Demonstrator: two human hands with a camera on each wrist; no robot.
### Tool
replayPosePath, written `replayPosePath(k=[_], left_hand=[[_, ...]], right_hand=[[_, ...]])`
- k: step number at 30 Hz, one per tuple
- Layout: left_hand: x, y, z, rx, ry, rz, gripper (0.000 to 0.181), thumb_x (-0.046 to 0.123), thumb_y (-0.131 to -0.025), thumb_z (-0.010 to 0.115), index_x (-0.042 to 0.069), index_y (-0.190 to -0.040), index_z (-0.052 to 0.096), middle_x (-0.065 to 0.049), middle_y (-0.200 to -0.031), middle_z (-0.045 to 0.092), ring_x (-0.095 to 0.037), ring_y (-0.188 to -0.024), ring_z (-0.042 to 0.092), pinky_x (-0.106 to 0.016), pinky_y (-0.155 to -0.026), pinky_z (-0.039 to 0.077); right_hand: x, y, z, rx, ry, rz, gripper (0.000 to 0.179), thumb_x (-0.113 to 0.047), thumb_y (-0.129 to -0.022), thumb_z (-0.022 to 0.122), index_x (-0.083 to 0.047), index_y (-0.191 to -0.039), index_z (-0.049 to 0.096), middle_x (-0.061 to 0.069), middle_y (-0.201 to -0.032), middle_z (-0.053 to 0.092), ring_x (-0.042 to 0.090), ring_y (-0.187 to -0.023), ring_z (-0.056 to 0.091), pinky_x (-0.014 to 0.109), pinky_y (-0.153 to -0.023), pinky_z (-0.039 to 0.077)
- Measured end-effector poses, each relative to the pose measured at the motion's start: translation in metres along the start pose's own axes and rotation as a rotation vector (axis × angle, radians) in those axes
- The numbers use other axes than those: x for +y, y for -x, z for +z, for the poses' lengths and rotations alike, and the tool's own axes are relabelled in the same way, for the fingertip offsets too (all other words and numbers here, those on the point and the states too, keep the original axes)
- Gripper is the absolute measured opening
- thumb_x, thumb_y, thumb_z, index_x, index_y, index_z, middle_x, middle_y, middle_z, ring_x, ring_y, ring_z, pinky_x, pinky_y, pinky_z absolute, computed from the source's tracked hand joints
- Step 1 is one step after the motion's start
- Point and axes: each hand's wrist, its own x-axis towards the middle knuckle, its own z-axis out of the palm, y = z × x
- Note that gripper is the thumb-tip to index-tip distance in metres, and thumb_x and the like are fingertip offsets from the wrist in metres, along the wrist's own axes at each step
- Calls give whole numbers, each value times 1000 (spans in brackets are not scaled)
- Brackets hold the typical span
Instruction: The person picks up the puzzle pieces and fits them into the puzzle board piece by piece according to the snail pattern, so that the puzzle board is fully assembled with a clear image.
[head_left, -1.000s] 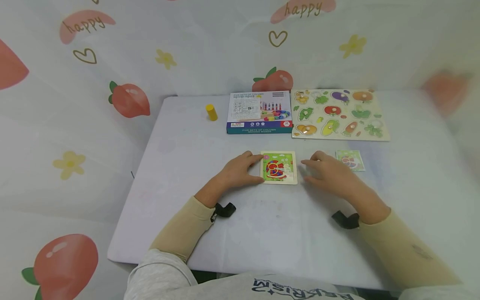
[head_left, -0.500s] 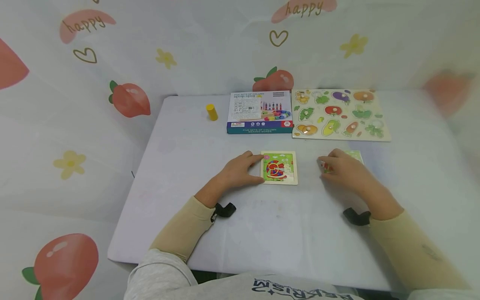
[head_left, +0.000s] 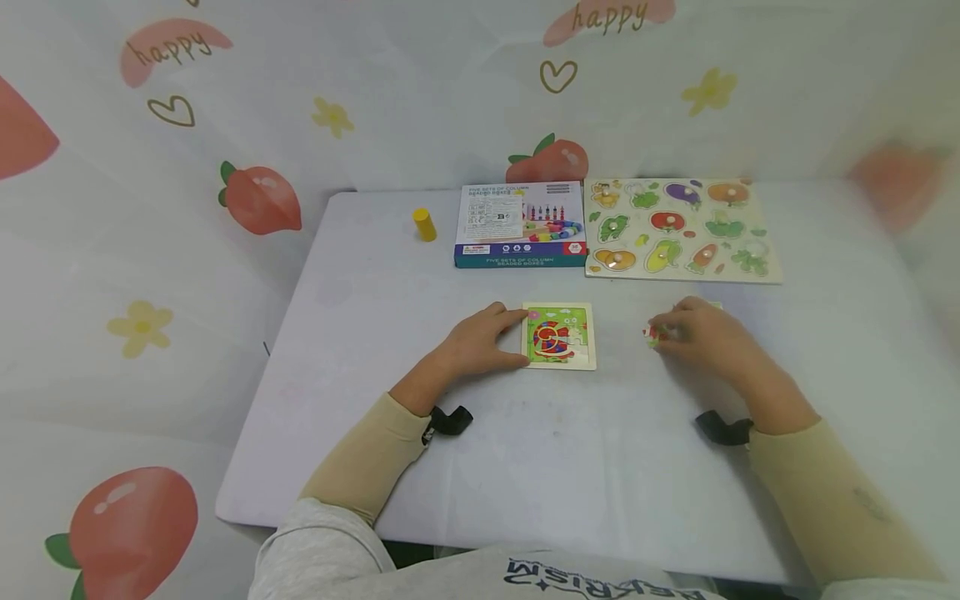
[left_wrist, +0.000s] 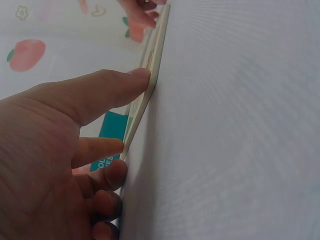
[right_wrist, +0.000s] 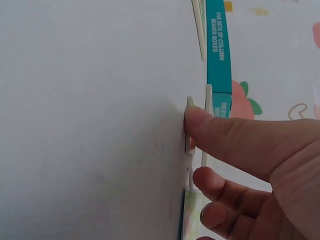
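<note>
A small jigsaw puzzle [head_left: 558,336] in a pale wooden frame lies on the table, printed with a red snail on green. My left hand [head_left: 480,340] touches its left edge with thumb and index finger; in the left wrist view the thumb [left_wrist: 115,90] rests on the frame's rim. To the right, my right hand [head_left: 705,337] pinches a small puzzle piece [head_left: 651,335] with red and green print, close to the tabletop. The right wrist view has the thumb [right_wrist: 200,120] over the piece's side; the index fingertip is hidden. Under that hand lies a picture card [right_wrist: 192,215], mostly covered in the head view.
Along the back of the table [head_left: 360,333] stand a boxed bead set [head_left: 517,225] and a vegetable peg puzzle board [head_left: 682,229], side by side. A yellow cylinder [head_left: 423,225] stands left of the box. Behind hangs a fruit-printed cloth [head_left: 420,83].
My right hand has moved right, from beside the snail puzzle to the small piece, and now covers most of the picture card. The left hand stays on the puzzle frame.
</note>
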Motion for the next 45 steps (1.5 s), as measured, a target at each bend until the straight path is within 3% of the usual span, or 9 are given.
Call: replayPosePath(k=[10,22,28,34,45], left_hand=[[1,0,0,-5,-4,-4,81,49,-87,78,23,-157,46,0,-107,50,-16,-94,49,-31,-75,41],[0,0,0,-8,-12,-3,81,50,-87,78,23,-157,45,0,-107,49,-16,-94,49,-31,-75,41],[0,0,-1,-8,-11,-4,82,50,-87,78,24,-157,45,0,-107,49,-16,-95,49,-31,-75,42],[0,0,-1,-5,-2,-4,81,49,-87,78,23,-157,45,0,-108,50,-17,-95,49,-32,-77,42],[0,-1,0,-4,7,3,82,49,-87,78,23,-157,45,-1,-108,50,-17,-95,49,-32,-76,42]], right_hand=[[2,-2,-6,-44,-74,7,38,-19,-90,79,-6,-125,72,17,-111,59,32,-96,54,51,-83,46],[1,1,-8,12,-77,-5,39,-19,-88,78,2,-120,69,14,-107,65,31,-96,56,52,-89,46],[-8,7,-13,55,-76,-18,41,-21,-90,78,-1,-124,68,12,-108,67,27,-88,54,44,-78,45],[-29,11,-18,81,-63,-64,41,-21,-89,77,-3,-125,68,10,-108,66,28,-92,56,45,-80,47],[-58,1,-6,142,-15,-163,36,-24,-87,80,-6,-118,74,4,-101,66,24,-89,60,41,-76,51]])
